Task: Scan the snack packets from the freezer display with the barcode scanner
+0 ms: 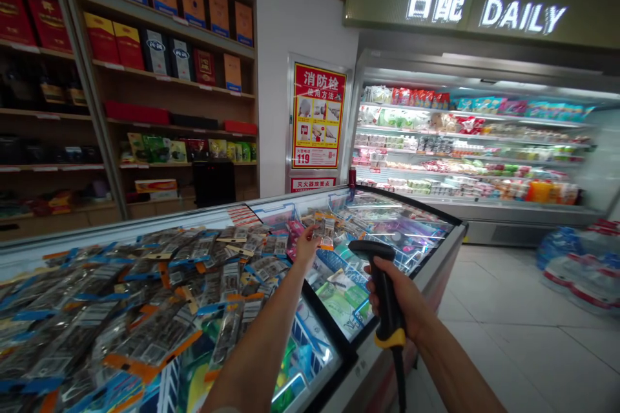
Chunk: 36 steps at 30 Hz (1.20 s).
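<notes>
My right hand (404, 296) is wrapped round the grip of a black barcode scanner (386, 293) with a yellow collar and a cable hanging down. Its head points left, toward my other hand. My left hand (307, 246) reaches out over the glass-topped chest freezer (334, 337), fingers closed on the edge of a small clear packet (325, 231) with an orange strip. Many similar flat packets (155, 329) with blue or orange ends lie heaped on the glass at the left. A smaller group of packets lies beyond my left hand.
Shelves (179, 80) with boxes line the back left. A fire hydrant notice (317, 117) hangs on the wall. An open refrigerated display (465, 141) stands at the back right, with wrapped water bottles (584, 264) on the tiled floor (504, 322).
</notes>
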Each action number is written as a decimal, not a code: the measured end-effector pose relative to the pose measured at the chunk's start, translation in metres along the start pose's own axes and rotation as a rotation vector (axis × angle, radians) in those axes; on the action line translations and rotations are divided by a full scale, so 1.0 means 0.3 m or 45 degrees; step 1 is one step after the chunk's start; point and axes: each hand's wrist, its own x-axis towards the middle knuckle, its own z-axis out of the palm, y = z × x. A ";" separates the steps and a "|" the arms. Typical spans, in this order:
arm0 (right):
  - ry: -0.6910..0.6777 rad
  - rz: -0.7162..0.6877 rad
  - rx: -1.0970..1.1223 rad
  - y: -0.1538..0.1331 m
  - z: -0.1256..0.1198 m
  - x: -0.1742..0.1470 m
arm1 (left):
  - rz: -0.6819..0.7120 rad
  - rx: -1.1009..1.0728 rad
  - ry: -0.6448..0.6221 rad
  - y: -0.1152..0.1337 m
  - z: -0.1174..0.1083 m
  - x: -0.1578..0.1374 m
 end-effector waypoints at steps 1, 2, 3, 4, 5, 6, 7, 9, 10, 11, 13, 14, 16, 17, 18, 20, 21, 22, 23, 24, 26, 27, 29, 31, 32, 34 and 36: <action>-0.002 0.005 0.008 -0.001 0.001 -0.003 | 0.000 0.028 0.002 0.002 -0.001 0.000; -0.008 0.010 0.018 -0.001 0.002 -0.006 | 0.000 0.053 0.006 0.003 -0.002 0.000; -0.014 0.013 0.027 -0.002 0.002 -0.007 | 0.001 0.073 0.006 0.005 -0.003 0.001; -0.020 0.016 0.036 -0.002 0.002 -0.007 | 0.004 0.082 0.000 0.006 -0.003 0.001; -0.025 0.017 0.043 -0.002 0.002 -0.006 | 0.007 0.081 -0.009 0.007 -0.004 0.000; -0.027 0.013 0.048 -0.002 0.002 -0.005 | 0.012 0.070 -0.019 0.008 -0.004 -0.001; -0.025 0.009 0.051 -0.002 0.002 -0.004 | 0.018 0.057 -0.025 0.009 -0.005 -0.002; -0.026 -0.002 0.057 -0.001 0.002 -0.001 | 0.021 0.048 -0.025 0.011 -0.006 -0.006; -0.026 -0.003 0.059 -0.001 0.003 0.000 | 0.024 0.056 -0.019 0.012 -0.007 -0.008; -0.027 -0.001 0.060 -0.001 0.003 0.001 | 0.028 0.072 -0.014 0.013 -0.009 -0.010; -0.032 0.005 0.056 -0.002 0.005 0.002 | 0.042 0.121 -0.012 0.012 -0.013 -0.013; -0.029 0.005 0.051 -0.002 0.006 0.003 | 0.050 0.151 -0.018 0.010 -0.015 -0.014; -0.024 0.001 0.039 -0.002 0.009 0.003 | 0.067 0.230 -0.028 0.003 -0.019 -0.014; -0.026 -0.002 0.036 -0.002 0.010 0.003 | 0.079 0.283 -0.027 -0.001 -0.021 -0.013; -0.030 -0.003 0.037 -0.002 0.012 0.002 | 0.094 0.342 -0.019 -0.005 -0.023 -0.011; -0.045 -0.001 0.044 -0.002 0.013 0.002 | 0.127 0.466 0.004 -0.010 -0.026 -0.009; -0.050 0.003 0.047 -0.003 0.013 0.002 | 0.140 0.523 0.011 -0.012 -0.026 -0.008; -0.052 0.007 0.050 -0.005 0.013 0.002 | 0.150 0.568 0.011 -0.012 -0.027 -0.008; -0.049 0.012 0.050 -0.007 0.012 0.002 | 0.160 0.600 0.006 -0.012 -0.027 -0.008; -0.044 0.015 0.048 -0.009 0.011 0.002 | 0.169 0.620 0.000 -0.012 -0.026 -0.009; -0.048 0.016 0.047 -0.014 0.006 0.004 | 0.183 0.640 -0.010 -0.010 -0.024 -0.012; -0.057 0.015 0.049 -0.016 0.004 0.005 | 0.191 0.646 -0.012 -0.009 -0.024 -0.014; -0.084 0.009 0.057 -0.020 -0.002 0.008 | 0.209 0.668 -0.015 -0.004 -0.022 -0.017; -0.101 0.000 0.061 -0.021 -0.008 0.012 | 0.223 0.725 0.005 0.005 -0.024 -0.018; -0.098 -0.007 0.060 -0.020 -0.012 0.015 | 0.221 0.777 0.031 0.011 -0.026 -0.017; -0.076 -0.024 0.053 -0.016 -0.022 0.023 | 0.186 0.940 0.111 0.031 -0.036 -0.013; -0.034 -0.030 0.046 -0.010 -0.033 0.033 | 0.134 1.095 0.190 0.060 -0.052 -0.007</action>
